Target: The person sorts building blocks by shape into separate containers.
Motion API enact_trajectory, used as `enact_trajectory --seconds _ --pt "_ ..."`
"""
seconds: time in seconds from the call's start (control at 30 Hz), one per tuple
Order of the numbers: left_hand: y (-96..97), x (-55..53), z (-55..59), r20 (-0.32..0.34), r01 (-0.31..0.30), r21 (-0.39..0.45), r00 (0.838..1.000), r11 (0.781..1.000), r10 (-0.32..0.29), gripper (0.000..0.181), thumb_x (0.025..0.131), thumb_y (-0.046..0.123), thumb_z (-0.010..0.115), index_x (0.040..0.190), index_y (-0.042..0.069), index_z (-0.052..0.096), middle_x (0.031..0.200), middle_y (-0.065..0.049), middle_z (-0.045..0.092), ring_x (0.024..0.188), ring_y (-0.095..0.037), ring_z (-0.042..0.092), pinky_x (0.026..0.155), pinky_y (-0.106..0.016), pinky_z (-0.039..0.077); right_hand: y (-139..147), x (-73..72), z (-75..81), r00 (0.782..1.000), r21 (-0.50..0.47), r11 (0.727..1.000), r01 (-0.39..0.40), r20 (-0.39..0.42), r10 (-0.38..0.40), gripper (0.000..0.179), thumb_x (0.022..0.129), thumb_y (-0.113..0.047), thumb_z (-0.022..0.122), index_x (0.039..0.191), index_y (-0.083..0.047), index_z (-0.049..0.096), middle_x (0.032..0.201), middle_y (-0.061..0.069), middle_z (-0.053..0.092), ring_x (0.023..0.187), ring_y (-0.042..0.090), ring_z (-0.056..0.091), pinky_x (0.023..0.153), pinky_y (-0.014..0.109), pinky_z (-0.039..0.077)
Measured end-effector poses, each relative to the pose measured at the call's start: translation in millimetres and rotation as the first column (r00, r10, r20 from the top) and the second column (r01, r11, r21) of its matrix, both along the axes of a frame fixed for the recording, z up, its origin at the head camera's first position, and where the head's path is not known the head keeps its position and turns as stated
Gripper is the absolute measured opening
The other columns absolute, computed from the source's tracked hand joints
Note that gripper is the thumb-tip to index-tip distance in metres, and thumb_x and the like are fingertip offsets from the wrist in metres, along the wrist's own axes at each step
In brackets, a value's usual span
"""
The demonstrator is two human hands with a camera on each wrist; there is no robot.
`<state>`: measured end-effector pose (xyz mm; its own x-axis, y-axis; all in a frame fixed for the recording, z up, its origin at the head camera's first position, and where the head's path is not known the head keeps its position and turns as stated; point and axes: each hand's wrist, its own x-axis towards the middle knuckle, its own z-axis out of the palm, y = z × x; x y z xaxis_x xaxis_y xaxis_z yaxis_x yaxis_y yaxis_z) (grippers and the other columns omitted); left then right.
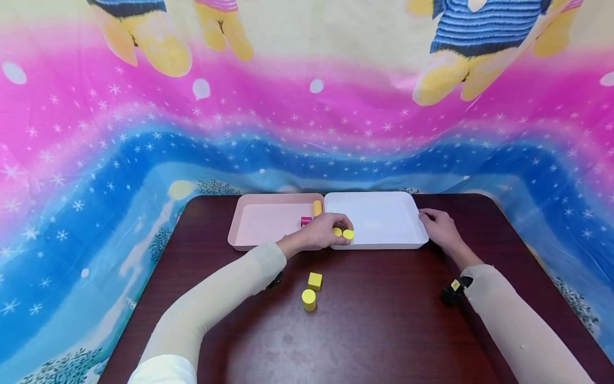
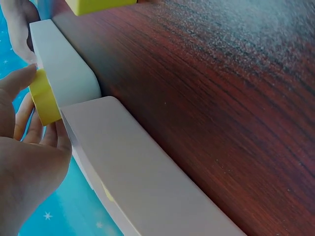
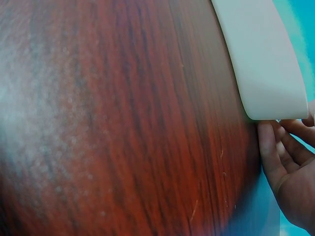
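My left hand [image 1: 318, 232] is over the place where the two trays meet, pinching two yellow cylinders [image 1: 348, 234] side by side at the white tray's near left corner. From the left wrist, a yellow piece [image 2: 45, 98] shows between thumb and fingers, right at the tray rims. On the right, my right hand [image 1: 440, 229] grips the end of the white tray [image 1: 374, 218]. Its fingers [image 3: 268, 147] are bent against the tray's end wall, with one fingertip by the rim.
The pink tray [image 1: 268, 226] stands left of the white one and holds an orange-yellow cylinder [image 1: 317, 208] and a magenta piece [image 1: 305, 221], partly hidden by my left hand. Nearer on the dark table [image 1: 384, 309] are a yellow cube [image 1: 315, 280] and an upright yellow cylinder [image 1: 309, 300].
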<state>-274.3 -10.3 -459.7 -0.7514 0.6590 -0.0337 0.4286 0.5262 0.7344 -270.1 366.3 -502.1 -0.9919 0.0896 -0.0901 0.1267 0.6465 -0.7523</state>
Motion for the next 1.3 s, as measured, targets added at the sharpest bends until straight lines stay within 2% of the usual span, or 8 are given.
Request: enact_trajectory --seconds 0.17,0.3,0.37,0.57,0.73,0.87,1.1,1.3 --pt "-1.4 -1.1 -0.4 0.009 0.018 -0.004 1.0 1.0 -0.018 0.032 0.094 0.023 0.084 0.123 0.018 0.07 0.117 0.006 0.07 0.108 -0.008 0.062 0.099 -0.023 0.051 0.2 0.0 -0.5 1.0 0.0 1.0 0.001 -0.003 -0.001 0.062 0.115 -0.04 0.035 0.159 0.004 0.043 0.159 0.032 0.042 0.139 0.048 0.048 0.108 0.063 0.047" --pt "-5.6 -4.9 1.7 0.038 0.014 0.044 0.999 0.999 -0.016 0.035 0.097 0.021 0.081 0.128 0.012 0.069 0.124 -0.003 0.071 0.114 -0.011 0.064 0.102 -0.025 0.053 0.0 -0.1 -0.3 1.0 -0.002 1.0 -0.002 0.003 0.002 0.063 0.115 -0.041 0.035 0.159 0.004 0.042 0.159 0.032 0.042 0.14 0.048 0.047 0.109 0.063 0.046" --pt "-8.3 -7.7 3.3 0.027 0.01 0.064 1.0 0.998 -0.011 0.033 0.099 0.021 0.079 0.128 0.009 0.069 0.125 -0.006 0.071 0.115 -0.013 0.066 0.101 -0.026 0.054 -0.1 -0.1 0.5 1.0 -0.003 1.0 -0.003 0.007 0.003 0.064 0.115 -0.041 0.034 0.16 0.004 0.041 0.159 0.032 0.041 0.141 0.048 0.046 0.11 0.064 0.045" --pt "-17.0 -13.9 12.0 -0.031 -0.024 0.087 0.999 0.996 0.027 0.03 0.104 0.022 0.071 0.129 0.006 0.069 0.12 -0.001 0.072 0.113 -0.014 0.067 0.1 -0.027 0.056 0.2 -0.8 1.3 1.0 0.005 1.0 0.002 0.004 -0.002 0.064 0.116 -0.042 0.034 0.16 0.004 0.04 0.159 0.032 0.041 0.141 0.048 0.046 0.11 0.064 0.045" --pt "-27.3 -17.4 14.0 -0.034 -0.036 0.102 0.999 0.994 0.04 0.031 0.104 0.022 0.071 0.13 0.005 0.07 0.12 -0.001 0.07 0.113 -0.016 0.067 0.102 -0.03 0.055 -0.1 -1.1 0.5 1.0 0.004 1.0 0.001 0.006 -0.001 0.064 0.116 -0.041 0.034 0.16 0.004 0.041 0.159 0.032 0.041 0.142 0.048 0.046 0.11 0.064 0.045" --pt "-33.9 -17.6 13.6 -0.02 -0.036 0.109 0.999 0.993 0.039 0.03 0.103 0.018 0.072 0.13 0.005 0.07 0.121 -0.003 0.07 0.112 -0.017 0.068 0.102 -0.03 0.055 -0.3 -0.3 1.1 1.0 0.001 1.0 -0.001 0.013 0.001 0.064 0.116 -0.041 0.034 0.16 0.004 0.04 0.16 0.032 0.041 0.142 0.048 0.045 0.11 0.064 0.045" --pt "-35.5 -14.0 10.8 0.013 -0.014 0.104 1.0 0.994 0.013 0.036 0.097 0.015 0.08 0.13 0.004 0.069 0.126 -0.014 0.07 0.111 -0.02 0.069 0.098 -0.031 0.058 0.2 0.5 2.2 1.0 0.005 1.0 -0.004 0.009 0.004 0.065 0.116 -0.042 0.033 0.16 0.004 0.04 0.159 0.033 0.041 0.14 0.049 0.047 0.109 0.064 0.046" --pt "-30.0 -9.4 6.9 -0.008 0.019 0.05 1.0 0.999 -0.019 0.033 0.096 0.014 0.081 0.126 0.006 0.07 0.121 -0.006 0.072 0.11 -0.016 0.068 0.097 -0.03 0.057 -0.3 0.3 0.7 1.0 0.001 1.0 0.0 0.014 0.0 0.064 0.116 -0.041 0.034 0.16 0.004 0.04 0.16 0.032 0.041 0.141 0.048 0.046 0.11 0.064 0.045"
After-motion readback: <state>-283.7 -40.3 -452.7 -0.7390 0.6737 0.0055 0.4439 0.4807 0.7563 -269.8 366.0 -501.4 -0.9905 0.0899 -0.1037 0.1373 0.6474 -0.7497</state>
